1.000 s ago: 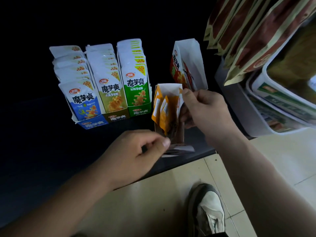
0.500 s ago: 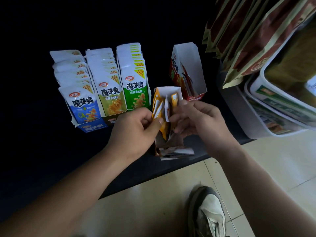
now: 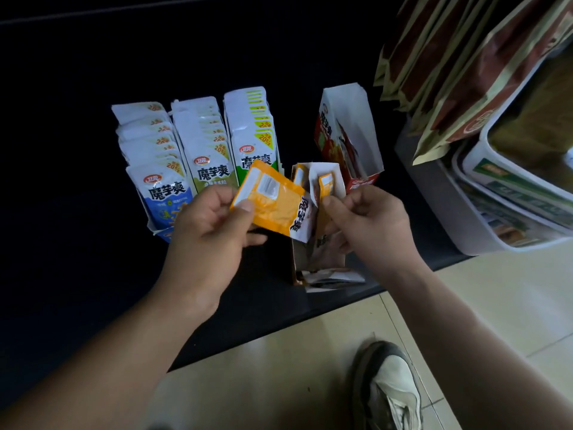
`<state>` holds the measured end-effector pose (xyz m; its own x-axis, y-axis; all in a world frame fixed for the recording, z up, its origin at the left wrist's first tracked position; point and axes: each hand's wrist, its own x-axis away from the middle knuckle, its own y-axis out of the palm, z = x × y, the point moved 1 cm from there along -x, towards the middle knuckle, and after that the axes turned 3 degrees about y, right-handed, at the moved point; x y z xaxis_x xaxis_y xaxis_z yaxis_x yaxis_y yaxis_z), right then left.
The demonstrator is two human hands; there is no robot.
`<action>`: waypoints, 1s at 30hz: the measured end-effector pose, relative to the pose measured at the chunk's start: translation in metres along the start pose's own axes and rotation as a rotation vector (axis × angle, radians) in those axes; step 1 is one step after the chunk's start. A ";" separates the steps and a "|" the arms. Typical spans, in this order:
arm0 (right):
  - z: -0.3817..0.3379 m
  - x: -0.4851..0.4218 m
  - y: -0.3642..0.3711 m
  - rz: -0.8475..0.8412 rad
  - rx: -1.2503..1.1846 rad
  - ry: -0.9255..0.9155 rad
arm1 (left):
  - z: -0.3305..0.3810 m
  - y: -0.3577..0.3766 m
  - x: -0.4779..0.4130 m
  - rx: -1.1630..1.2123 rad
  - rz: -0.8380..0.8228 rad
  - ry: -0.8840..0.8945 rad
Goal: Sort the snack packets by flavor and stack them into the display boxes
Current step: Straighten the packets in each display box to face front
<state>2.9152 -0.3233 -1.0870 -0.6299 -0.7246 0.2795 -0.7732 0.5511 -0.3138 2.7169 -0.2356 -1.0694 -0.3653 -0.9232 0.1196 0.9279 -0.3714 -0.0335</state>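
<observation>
The left hand [image 3: 214, 234] pinches an orange snack packet [image 3: 273, 206] between thumb and fingers, tilted above the black bench [image 3: 77, 243]. The right hand [image 3: 369, 221] pinches a second orange packet [image 3: 326, 186] standing in the near display box [image 3: 322, 268]. A red display box [image 3: 353, 128] stands just behind. Blue packets [image 3: 161, 193], olive packets [image 3: 210, 172] and green packets [image 3: 254, 150] fill boxes at left.

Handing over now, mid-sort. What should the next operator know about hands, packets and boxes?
Left hand: pinches one orange packet, held out of the orange box.
Right hand: pinches the boxed orange packets.
Done: blue row, olive row and green row look full.
Left: seat the held packet; red box shows no packets.
</observation>
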 end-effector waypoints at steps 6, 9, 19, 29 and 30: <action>0.003 0.007 -0.006 -0.159 -0.072 -0.003 | -0.006 -0.014 0.004 0.257 0.102 -0.176; 0.007 0.004 -0.013 -0.280 -0.009 -0.144 | -0.006 -0.017 0.001 0.310 0.196 -0.191; -0.028 0.007 -0.019 -0.455 -0.071 -0.544 | -0.010 0.011 0.006 0.108 0.090 -0.231; -0.044 0.004 -0.047 -0.269 -0.005 -0.506 | -0.016 0.018 0.020 -0.065 -0.010 -0.177; -0.040 0.004 -0.048 -0.316 0.036 -0.477 | -0.016 0.019 0.020 -0.088 -0.025 -0.170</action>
<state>2.9474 -0.3359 -1.0346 -0.2593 -0.9631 -0.0728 -0.9103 0.2688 -0.3148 2.7259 -0.2630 -1.0838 -0.3629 -0.8864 0.2874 0.9059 -0.4078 -0.1138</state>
